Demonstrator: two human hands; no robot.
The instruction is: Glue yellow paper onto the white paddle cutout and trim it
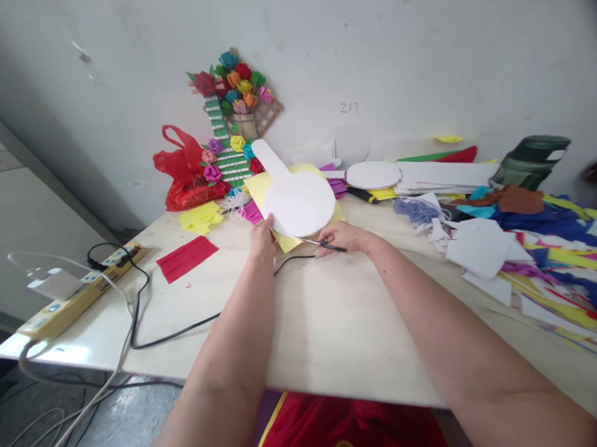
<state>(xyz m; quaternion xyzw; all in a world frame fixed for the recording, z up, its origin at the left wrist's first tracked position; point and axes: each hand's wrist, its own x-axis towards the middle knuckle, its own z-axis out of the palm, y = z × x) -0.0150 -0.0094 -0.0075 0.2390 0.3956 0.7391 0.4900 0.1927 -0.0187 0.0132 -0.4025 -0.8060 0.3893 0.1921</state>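
Note:
My left hand (264, 237) pinches the lower left edge of a white paddle-shaped card (300, 203) together with a sheet of yellow paper (288, 243) behind it. The card's round part faces me and its handle points up and to the left. In my right hand (346, 237) is a pair of scissors (332, 246), its fingers closed round the handles. The blades lie along the card's lower edge, at the yellow paper; whether they are apart I cannot tell.
A power strip (82, 291) with cables lies at the left, near a red paper piece (187, 258). Paper flowers (241, 86) and a red plastic bag (183, 169) stand at the wall. On the right are paper scraps (555, 250), a white oval paddle (373, 175) and a green bottle (530, 161).

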